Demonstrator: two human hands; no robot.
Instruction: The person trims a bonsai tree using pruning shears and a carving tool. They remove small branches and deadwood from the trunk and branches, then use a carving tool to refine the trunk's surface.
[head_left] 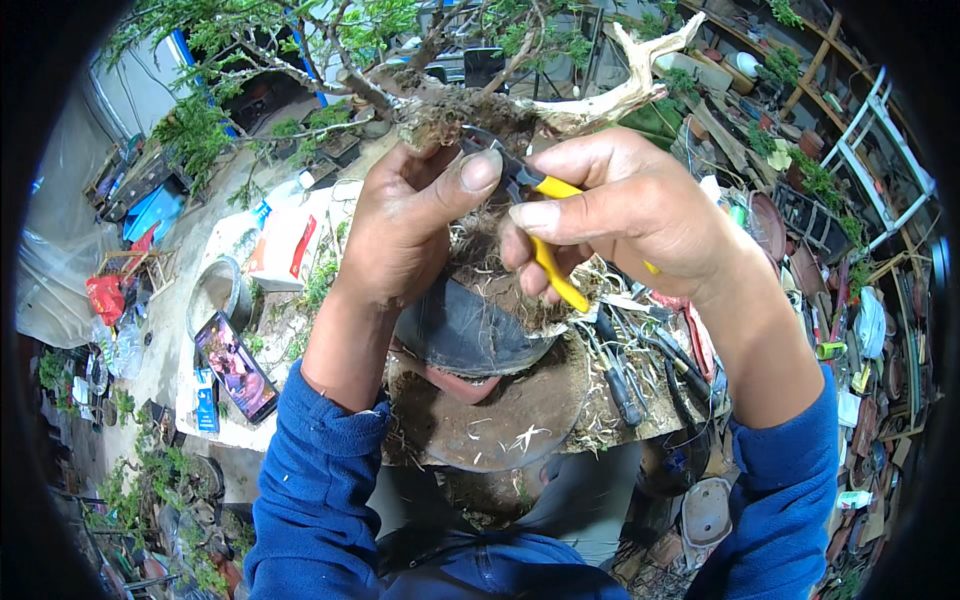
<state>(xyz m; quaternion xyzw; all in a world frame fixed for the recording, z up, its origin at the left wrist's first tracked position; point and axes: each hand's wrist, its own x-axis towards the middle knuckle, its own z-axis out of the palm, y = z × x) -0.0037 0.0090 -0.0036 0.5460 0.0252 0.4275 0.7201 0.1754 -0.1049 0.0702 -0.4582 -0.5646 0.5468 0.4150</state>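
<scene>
from my remote seat i take the black pot (465,328) as my landmark. the trunk base (430,122) is beyond it, raised past its far side, with fine roots (485,245) and soil (510,293) between the two. my right hand (630,205) is wrapped around the yellow-handled cutters (560,277), beyond the pot and to its right, with the handles spread; whether the blades are biting anything, i cannot tell. my left hand (405,225), beyond the pot and to its left, is up against the trunk base, thumb just beside the cutter jaws. its fingertips are hidden, so i cannot tell how firmly it grips.

to cut well here, i judge i should draw that thumb out of the blades' line and brace the trunk with the other fingers. i'd seat the blades snugly, then squeeze in small, steady bites without twisting. i'd spare the fine roots beyond the pot, and mind that my wrist doesn't knock the pale bare branch (625,88), farther beyond the pot to the right.
</scene>
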